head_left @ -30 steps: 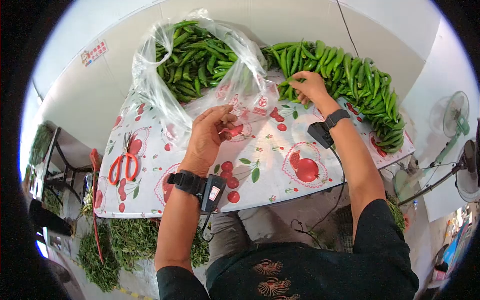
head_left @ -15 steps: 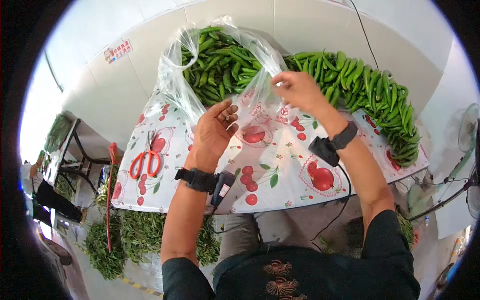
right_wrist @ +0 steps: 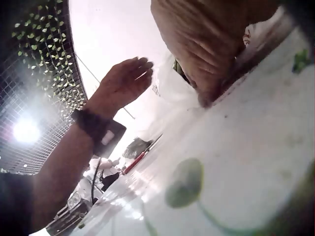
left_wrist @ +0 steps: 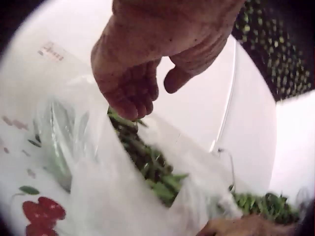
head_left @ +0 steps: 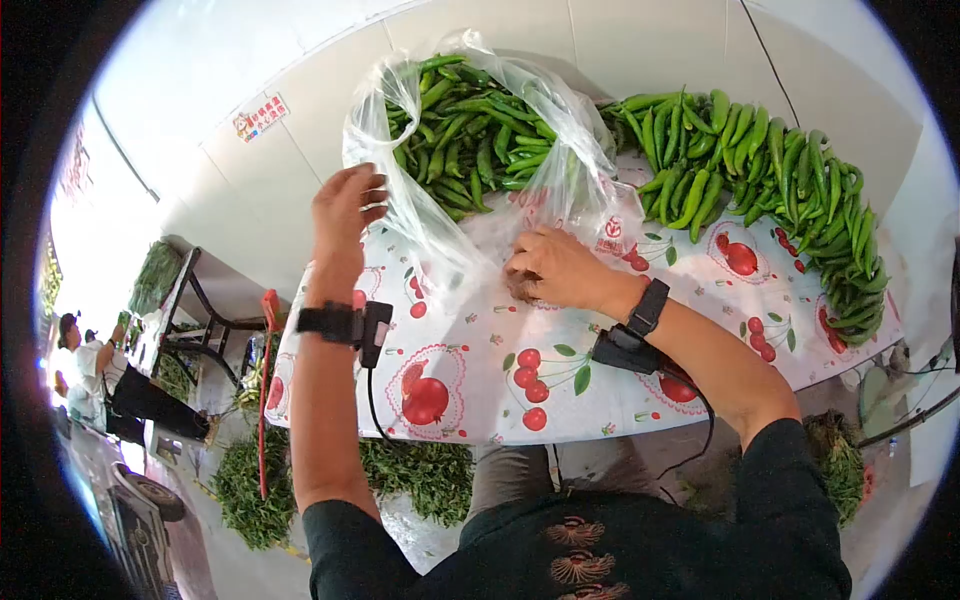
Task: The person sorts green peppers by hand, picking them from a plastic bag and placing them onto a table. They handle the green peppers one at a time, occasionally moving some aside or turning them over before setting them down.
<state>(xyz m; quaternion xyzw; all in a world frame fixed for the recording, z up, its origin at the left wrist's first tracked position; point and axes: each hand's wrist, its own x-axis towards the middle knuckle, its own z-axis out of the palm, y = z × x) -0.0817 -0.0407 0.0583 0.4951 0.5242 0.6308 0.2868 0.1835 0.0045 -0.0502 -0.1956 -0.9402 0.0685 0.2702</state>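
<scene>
A clear plastic bag (head_left: pixel 425 215) with red print lies on the table, its mouth spread around a heap of green chili peppers (head_left: pixel 475 130). My left hand (head_left: pixel 348 215) is raised beside the bag's left edge. Its fingers bend loosely with nothing between them, and the thumb stands apart in the left wrist view. Low over the cloth, my right hand (head_left: pixel 560 268) has its fingers pointing down by the bag's near edge. The back of that hand hides its fingertips; I cannot tell whether they pinch the plastic. More chili peppers (head_left: pixel 740 150) lie in a long row to the right.
A fruit-print tablecloth (head_left: pixel 480 400) covers the table. A bit of the scissors' red handle (head_left: pixel 359 299) shows by my left wrist. Cables run from both wrist cameras. Bundles of green plants (head_left: pixel 250 490) lie on the floor, and a person (head_left: pixel 120 385) is at the far left.
My right hand has left the pepper row, crossed the bag and come down at its near edge. My left hand has moved left and up. The head view has swung left.
</scene>
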